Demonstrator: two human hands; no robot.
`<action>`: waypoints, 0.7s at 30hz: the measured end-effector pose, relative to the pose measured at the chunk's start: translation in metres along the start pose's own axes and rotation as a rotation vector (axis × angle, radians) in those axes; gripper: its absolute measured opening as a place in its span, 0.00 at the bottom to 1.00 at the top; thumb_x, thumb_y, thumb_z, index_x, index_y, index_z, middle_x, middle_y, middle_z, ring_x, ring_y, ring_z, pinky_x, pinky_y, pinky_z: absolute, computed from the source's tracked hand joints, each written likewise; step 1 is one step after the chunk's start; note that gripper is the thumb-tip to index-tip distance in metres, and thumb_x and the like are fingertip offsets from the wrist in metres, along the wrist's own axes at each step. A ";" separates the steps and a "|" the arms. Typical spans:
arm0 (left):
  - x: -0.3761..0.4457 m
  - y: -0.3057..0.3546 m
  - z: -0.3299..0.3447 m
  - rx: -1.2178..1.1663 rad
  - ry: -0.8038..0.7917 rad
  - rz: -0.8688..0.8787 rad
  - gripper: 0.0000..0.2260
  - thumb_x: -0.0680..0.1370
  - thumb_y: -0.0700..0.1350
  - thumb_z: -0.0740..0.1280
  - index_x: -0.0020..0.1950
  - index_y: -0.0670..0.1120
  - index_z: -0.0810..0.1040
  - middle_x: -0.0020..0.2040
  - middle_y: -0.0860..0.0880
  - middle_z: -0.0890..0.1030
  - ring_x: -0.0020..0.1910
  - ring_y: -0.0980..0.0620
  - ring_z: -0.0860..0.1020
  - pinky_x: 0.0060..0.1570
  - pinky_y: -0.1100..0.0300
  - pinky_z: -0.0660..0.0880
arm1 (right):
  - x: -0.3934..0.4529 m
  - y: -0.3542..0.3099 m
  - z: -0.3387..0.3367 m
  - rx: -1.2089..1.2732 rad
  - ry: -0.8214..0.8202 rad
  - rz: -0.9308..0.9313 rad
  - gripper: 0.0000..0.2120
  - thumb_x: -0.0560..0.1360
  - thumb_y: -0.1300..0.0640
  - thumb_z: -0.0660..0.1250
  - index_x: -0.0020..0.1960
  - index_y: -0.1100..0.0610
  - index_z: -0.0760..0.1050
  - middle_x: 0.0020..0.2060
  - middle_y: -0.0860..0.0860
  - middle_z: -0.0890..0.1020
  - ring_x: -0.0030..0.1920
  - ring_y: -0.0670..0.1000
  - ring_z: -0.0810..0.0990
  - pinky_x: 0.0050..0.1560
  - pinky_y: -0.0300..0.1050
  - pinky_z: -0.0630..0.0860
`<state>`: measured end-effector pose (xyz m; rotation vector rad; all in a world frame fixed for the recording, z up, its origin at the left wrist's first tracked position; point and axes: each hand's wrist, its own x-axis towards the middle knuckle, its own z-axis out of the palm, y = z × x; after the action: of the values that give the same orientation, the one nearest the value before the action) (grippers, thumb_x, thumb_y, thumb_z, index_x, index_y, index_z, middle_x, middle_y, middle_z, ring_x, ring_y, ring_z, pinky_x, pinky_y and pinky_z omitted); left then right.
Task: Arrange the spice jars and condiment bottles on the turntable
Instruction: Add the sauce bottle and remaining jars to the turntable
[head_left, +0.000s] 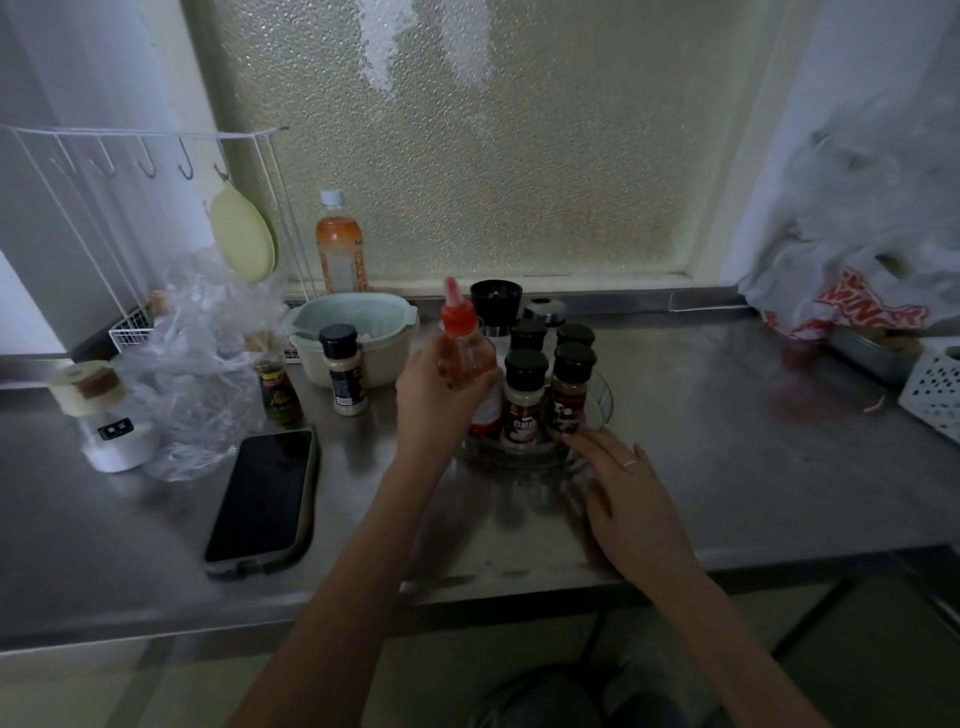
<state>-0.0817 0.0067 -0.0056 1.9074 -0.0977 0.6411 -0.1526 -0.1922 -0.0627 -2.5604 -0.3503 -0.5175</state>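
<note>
A clear turntable (597, 410) sits on the steel counter and holds several black-capped spice jars (524, 400). My left hand (436, 400) grips a red-capped condiment bottle (465, 343), held upright at the turntable's left edge. My right hand (623, 483) rests with fingers spread on the turntable's near right rim, holding nothing. Another black-capped spice jar (344, 371) and a small dark-lidded jar (278, 392) stand on the counter to the left.
A pale green bowl (358, 322), an orange drink bottle (340, 244), a black cup (496, 304), a phone (265, 499), a crumpled plastic bag (202, 364) and a white appliance (111, 421) crowd the left. Printed bags (857, 301) and a dotted white basket (935, 387) lie right.
</note>
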 end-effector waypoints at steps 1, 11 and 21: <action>-0.001 0.000 0.002 0.002 -0.029 0.004 0.20 0.67 0.48 0.76 0.56 0.48 0.76 0.51 0.48 0.81 0.49 0.53 0.79 0.53 0.52 0.78 | 0.000 0.000 0.000 0.003 -0.005 -0.007 0.27 0.70 0.61 0.55 0.69 0.51 0.66 0.69 0.53 0.70 0.70 0.55 0.65 0.73 0.58 0.54; -0.003 -0.011 -0.017 0.079 0.040 -0.006 0.27 0.70 0.50 0.69 0.67 0.46 0.66 0.64 0.45 0.72 0.62 0.47 0.71 0.60 0.50 0.71 | -0.002 0.000 -0.004 0.034 0.014 -0.123 0.28 0.69 0.58 0.52 0.68 0.48 0.68 0.64 0.45 0.73 0.66 0.52 0.68 0.69 0.52 0.65; 0.039 -0.061 -0.066 0.328 0.228 -0.294 0.27 0.73 0.44 0.70 0.64 0.31 0.63 0.63 0.30 0.68 0.63 0.34 0.67 0.62 0.44 0.65 | -0.002 -0.002 -0.004 -0.113 -0.037 0.024 0.30 0.72 0.62 0.56 0.72 0.45 0.58 0.73 0.45 0.63 0.74 0.47 0.55 0.72 0.57 0.43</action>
<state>-0.0524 0.0994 -0.0192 2.0897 0.4501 0.6988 -0.1566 -0.1926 -0.0596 -2.6830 -0.3113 -0.4945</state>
